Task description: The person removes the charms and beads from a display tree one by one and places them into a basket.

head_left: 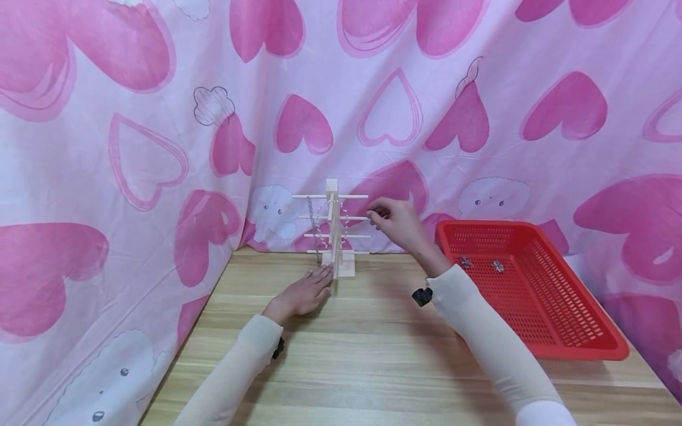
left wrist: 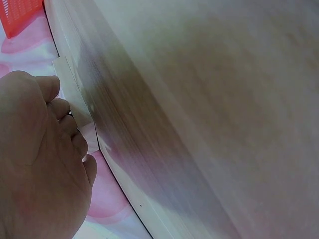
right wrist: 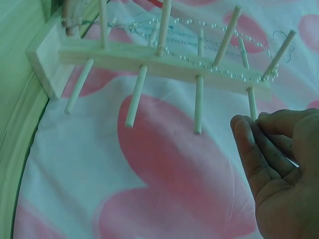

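A pale wooden peg stand (head_left: 333,236) (right wrist: 164,62) rises at the back of the table, with a dark chain (head_left: 311,216) and a beaded chain (head_left: 344,218) (right wrist: 219,27) draped over its pegs. My left hand (head_left: 322,275) (left wrist: 70,124) lies flat on the table, fingertips against the stand's base (left wrist: 75,99). My right hand (head_left: 374,214) (right wrist: 251,122) is raised at the right-hand tip of an upper peg (right wrist: 251,102), fingers drawn together. Whether it pinches anything does not show.
A red mesh basket (head_left: 586,354) (left wrist: 20,15) sits at the right of the wooden table (head_left: 373,355), holding two small silvery pieces (head_left: 466,261). Pink heart-print cloth (head_left: 160,177) hangs close behind and to the left.
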The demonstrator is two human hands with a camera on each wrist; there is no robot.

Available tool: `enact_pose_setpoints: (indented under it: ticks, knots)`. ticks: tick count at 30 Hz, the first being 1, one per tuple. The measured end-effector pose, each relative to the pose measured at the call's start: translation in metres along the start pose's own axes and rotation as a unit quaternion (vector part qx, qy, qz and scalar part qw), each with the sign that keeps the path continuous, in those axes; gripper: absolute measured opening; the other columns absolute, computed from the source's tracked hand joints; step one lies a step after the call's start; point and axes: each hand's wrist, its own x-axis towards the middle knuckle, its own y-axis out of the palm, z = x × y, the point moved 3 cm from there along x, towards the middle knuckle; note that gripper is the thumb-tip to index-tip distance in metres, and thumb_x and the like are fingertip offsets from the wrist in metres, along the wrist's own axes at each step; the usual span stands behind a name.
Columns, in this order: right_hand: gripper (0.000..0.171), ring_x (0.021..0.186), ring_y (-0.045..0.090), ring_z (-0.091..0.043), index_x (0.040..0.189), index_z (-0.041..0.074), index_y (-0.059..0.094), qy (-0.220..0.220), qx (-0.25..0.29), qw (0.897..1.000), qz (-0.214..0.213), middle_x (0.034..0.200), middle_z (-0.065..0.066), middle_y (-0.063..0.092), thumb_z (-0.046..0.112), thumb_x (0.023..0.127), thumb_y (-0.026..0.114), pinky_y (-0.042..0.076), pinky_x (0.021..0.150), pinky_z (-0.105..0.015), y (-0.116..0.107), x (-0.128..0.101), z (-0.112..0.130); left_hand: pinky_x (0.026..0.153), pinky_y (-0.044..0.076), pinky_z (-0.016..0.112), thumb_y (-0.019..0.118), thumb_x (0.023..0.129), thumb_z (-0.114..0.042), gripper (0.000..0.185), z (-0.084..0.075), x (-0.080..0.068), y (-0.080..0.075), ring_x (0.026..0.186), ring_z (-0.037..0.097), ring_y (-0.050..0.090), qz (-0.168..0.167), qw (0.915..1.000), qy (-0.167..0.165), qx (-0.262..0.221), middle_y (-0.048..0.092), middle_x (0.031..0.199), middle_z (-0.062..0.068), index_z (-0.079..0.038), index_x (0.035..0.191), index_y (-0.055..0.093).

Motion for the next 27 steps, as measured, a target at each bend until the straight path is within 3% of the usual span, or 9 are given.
enact_pose_setpoints:
  ticks: [11, 17, 27]
  knots:
    - [0.027, 0.103, 0.079, -0.029, 0.126, 0.002, 0.076, 0.004, -0.012, 1.000, 0.021, 0.117, -0.014, 0.081, 0.015, 0.102, 0.073, 0.066, 0.094, -0.044, 0.021, 0.014, 0.012, 0.138, 0.015, 0.052, 0.031, 0.117, -0.033, 0.061, 0.002, 0.001, 0.001, 0.168, 0.032, 0.011, 0.003, 1.0000, -0.005, -0.008, 0.010, 0.181, 0.010, -0.006, 0.170, 0.019]
    - [0.027, 0.103, 0.080, -0.028, 0.126, 0.003, 0.076, -0.006, 0.006, 1.000, 0.024, 0.118, -0.014, 0.081, 0.014, 0.102, 0.074, 0.067, 0.093, -0.040, 0.030, 0.019, 0.019, 0.138, 0.011, 0.051, 0.029, 0.117, -0.035, 0.062, 0.005, 0.002, 0.004, 0.168, 0.030, 0.008, 0.008, 0.9999, -0.009, -0.006, 0.006, 0.181, 0.007, -0.008, 0.171, 0.015]
    - [0.025, 0.098, 0.081, -0.025, 0.125, 0.006, 0.077, -0.023, 0.007, 1.000, 0.017, 0.115, -0.012, 0.082, 0.014, 0.102, 0.074, 0.068, 0.088, -0.036, 0.042, 0.024, 0.023, 0.137, 0.015, 0.054, 0.032, 0.116, -0.030, 0.061, 0.003, 0.001, 0.002, 0.167, 0.035, 0.012, 0.004, 0.9999, 0.004, -0.011, 0.010, 0.180, 0.013, -0.004, 0.170, 0.019]
